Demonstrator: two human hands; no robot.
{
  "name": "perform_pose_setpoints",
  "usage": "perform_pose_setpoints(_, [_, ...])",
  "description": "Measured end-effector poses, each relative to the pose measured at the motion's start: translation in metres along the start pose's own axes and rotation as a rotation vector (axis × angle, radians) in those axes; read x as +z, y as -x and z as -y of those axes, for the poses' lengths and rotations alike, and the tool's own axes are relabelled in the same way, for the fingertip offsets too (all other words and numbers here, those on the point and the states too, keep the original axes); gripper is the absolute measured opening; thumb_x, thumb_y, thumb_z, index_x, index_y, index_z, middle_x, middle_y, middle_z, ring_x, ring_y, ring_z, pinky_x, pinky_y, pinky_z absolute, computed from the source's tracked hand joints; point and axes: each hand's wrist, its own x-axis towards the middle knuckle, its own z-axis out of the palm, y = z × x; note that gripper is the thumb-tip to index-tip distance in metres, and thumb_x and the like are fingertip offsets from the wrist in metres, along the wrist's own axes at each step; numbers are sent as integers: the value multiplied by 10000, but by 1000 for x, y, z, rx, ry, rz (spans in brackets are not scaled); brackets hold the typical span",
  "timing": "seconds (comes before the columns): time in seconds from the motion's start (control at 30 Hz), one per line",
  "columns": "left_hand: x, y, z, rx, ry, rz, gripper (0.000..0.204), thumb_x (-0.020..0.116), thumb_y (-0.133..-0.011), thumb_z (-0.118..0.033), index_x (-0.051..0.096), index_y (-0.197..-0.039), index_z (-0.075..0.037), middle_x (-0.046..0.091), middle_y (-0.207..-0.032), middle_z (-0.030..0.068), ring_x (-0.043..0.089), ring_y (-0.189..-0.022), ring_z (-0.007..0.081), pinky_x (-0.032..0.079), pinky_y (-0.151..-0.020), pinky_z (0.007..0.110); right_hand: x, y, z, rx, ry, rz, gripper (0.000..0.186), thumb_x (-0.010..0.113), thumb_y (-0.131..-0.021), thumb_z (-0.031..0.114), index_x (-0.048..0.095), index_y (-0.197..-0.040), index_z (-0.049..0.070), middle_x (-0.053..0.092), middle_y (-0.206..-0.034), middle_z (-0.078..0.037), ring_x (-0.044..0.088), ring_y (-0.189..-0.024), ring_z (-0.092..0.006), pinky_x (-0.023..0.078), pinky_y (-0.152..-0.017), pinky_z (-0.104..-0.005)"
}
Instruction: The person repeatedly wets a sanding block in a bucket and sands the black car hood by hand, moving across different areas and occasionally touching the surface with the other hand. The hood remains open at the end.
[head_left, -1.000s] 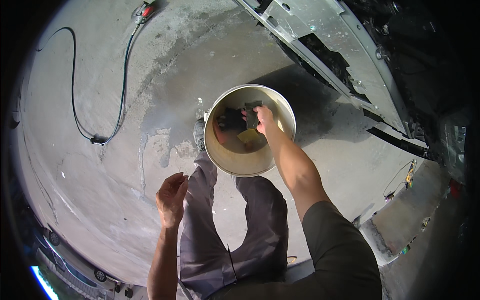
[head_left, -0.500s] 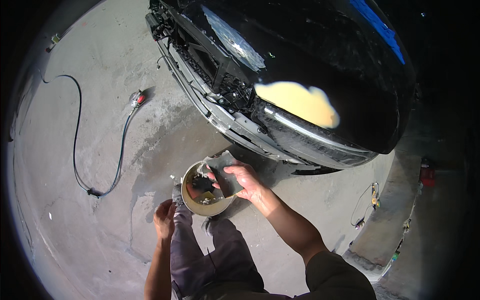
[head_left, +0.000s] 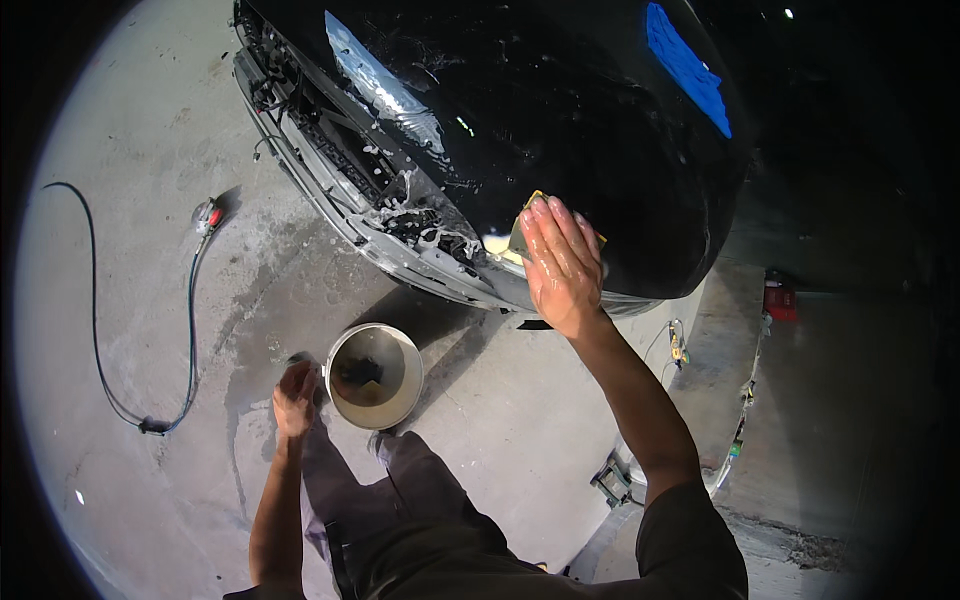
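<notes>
My right hand (head_left: 565, 265) lies with its fingers stretched over a grey sandpaper sheet (head_left: 520, 235) with a yellow edge. It presses the sheet onto the black car panel (head_left: 620, 170), covering most of the pale-yellow filler patch (head_left: 496, 245). Whitish water splashes (head_left: 405, 215) show over the car's front edge, left of that hand. Down at the left, my left hand (head_left: 295, 398) hangs beside the bucket with its fingers curled and nothing visible in it. The pale bucket (head_left: 411, 350) holds murky water and a yellowish piece (head_left: 372, 391).
The car's front is stripped, exposing its bumper bar (head_left: 375, 250). Silver (head_left: 385, 85) and blue (head_left: 690, 75) patches mark the bodywork. A hose (head_left: 95, 330) with an air tool (head_left: 207, 216) lies on the floor at left. At right are a yellow tool (head_left: 679, 345) and a red box (head_left: 780, 302).
My right hand has moved from over the bucket up and right onto the car, bringing the sandpaper with it. The view has shifted. Water now splashes over the car's front.
</notes>
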Motion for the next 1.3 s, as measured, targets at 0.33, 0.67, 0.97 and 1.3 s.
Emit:
perform_pose_setpoints(0.33, [-16, -8, 23, -107, 0, 125, 282, 687, -1000, -172, 701, -1230, -9, 783, -1055, 151, 766, -955, 243, 586, -870, 344, 4, -68, 16, 122, 64, 499, 652, 837, -844, 189, 643, -1467, 202, 535, -1596, 34, 421, -1521, -171, 258, -1280, -484])
perform_pose_setpoints(0.67, [51, 26, 60, 39, 47, 153, 276, 714, -980, -184, 709, -1182, 4, 737, -1001, 172, 725, -952, 317, 562, -829, 389, -2, -68, -12, -52, 21, 678, 506, 745, -945, 245, 659, -1425, 381, 510, -1580, 195, 364, -1535, -119, 135, -1297, -662])
perform_pose_setpoints(0.97, [84, 45, 70, -15, 65, 180, 299, 684, -1038, -207, 706, -1229, 22, 788, -1062, 152, 765, -973, 191, 577, -858, 322, -11, -72, -18, -136, 59, 724, 442, 659, -1006, 261, 655, -1429, 388, 520, -1563, 220, 253, -1604, -214, 91, -1267, -743])
perform_pose_setpoints(1.3, [82, 33, 56, -128, 150, 113, 350, 674, -1051, -250, 706, -1251, 35, 788, -1029, 111, 746, -943, 156, 570, -869, 309, -11, -83, -17, -244, -18, 625, 381, 651, -1020, 268, 691, -1377, 395, 528, -1578, 194, 303, -1587, -203, 106, -1249, -755])
